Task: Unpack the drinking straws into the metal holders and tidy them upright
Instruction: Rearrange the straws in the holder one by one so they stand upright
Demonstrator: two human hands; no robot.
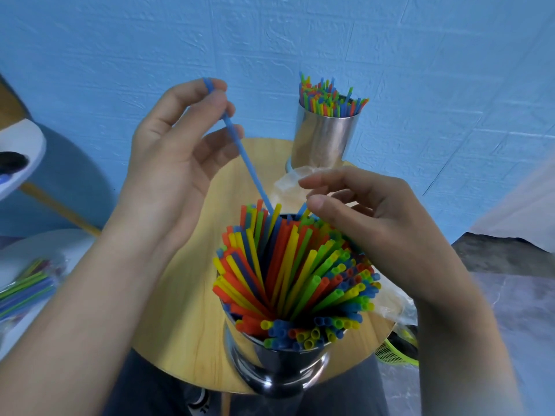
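Observation:
A metal holder stands at the near edge of the round wooden table, packed with colourful straws that fan outward. My left hand pinches the top end of a single blue straw, which slants down into the far side of this holder. My right hand hovers over the holder's far right rim with loosely curled fingers; its thumb tip touches another blue straw end, and thumb and index finger are apart. A second metal holder stands at the table's far edge with its own straws upright.
An empty clear plastic wrapper lies between the holders, and more clear plastic lies at the table's right edge. A packet of straws rests on a white surface at the left. A green basket sits low right. A blue wall is behind.

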